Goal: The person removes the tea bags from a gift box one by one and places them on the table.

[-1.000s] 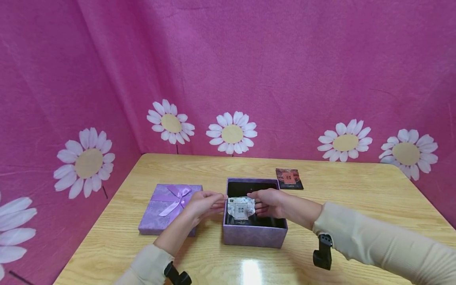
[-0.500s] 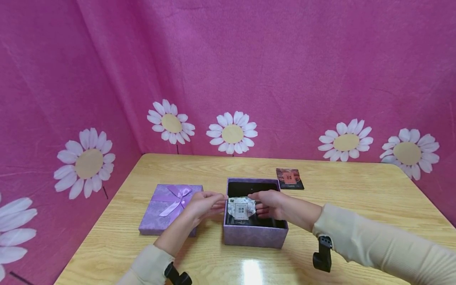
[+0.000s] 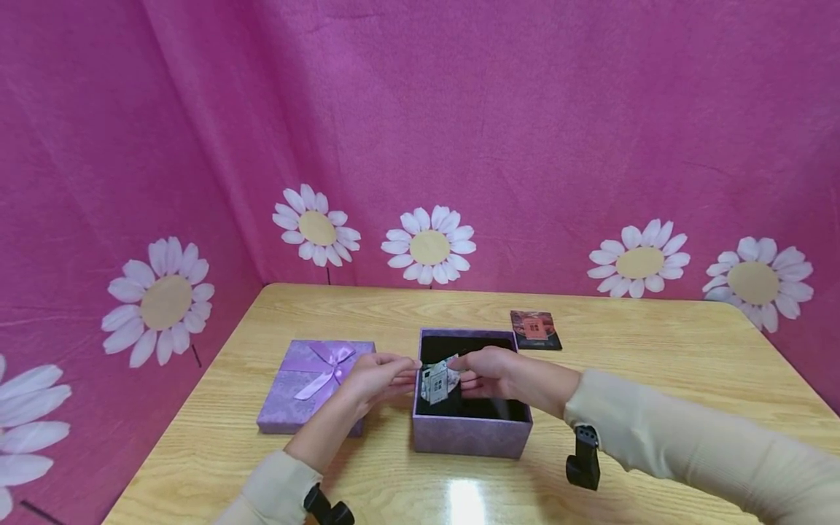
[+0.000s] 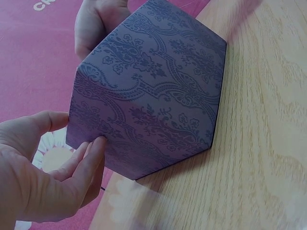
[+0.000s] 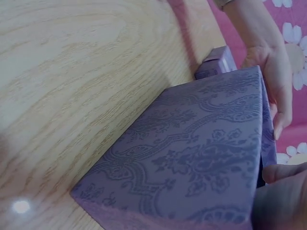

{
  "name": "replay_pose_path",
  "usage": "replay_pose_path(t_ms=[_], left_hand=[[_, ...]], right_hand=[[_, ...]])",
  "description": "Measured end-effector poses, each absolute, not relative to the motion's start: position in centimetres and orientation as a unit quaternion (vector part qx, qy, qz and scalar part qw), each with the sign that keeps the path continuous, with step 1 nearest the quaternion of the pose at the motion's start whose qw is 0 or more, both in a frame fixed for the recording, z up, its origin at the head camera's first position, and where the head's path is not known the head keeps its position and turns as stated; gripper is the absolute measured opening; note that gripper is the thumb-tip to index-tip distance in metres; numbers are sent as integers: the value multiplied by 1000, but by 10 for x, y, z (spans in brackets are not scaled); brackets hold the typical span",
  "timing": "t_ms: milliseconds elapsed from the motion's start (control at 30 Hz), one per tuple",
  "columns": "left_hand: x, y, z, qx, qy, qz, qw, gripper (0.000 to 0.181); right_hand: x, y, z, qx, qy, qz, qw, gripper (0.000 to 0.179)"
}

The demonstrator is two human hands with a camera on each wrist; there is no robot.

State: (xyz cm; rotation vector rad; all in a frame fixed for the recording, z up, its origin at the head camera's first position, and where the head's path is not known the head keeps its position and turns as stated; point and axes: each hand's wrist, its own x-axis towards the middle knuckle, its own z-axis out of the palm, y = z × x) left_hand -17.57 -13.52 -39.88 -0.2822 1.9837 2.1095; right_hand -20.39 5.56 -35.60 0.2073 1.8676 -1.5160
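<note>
In the head view a purple patterned gift box stands lidless on the table, its inside black. My left hand pinches the box's left wall, thumb at the rim and fingers against the outside, as the left wrist view shows up close. My right hand reaches into the box and pinches the corner of a flat sachet with a pale blue-white print and a grey label. The sachet is tilted near the left wall. In the right wrist view the box's wall hides the sachet and most of the right fingers.
Left of the box lies its purple lid with a ribbon bow. A dark red sachet lies behind the box at the right. The wooden table ends at a pink daisy-print cloth.
My right hand has shifted slightly left and now pinches the pale sachet, which has turned from lying straight to a tilt. My left hand has stayed at the box wall.
</note>
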Motion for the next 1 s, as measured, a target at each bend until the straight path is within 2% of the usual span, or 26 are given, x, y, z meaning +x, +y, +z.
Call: replay_pose_path(t_ms=[167,367,667,1000], left_hand=[[-176,-135,-399,-96,679,719,114,28],[-177,-133,-400,-93,675,722,118,30],[-176,-134,-399,-99,679,718,115,31],[-174,-134,-399,-103,679,719,108,30]], right_hand=[[-205,45,-362,40,717,-583,379,14],[-203,39,-360,26,723,-579,375,21],[-197,45,-356,33,727,-579,367,19],[-196,58,-347,47,727,-586,354,39]])
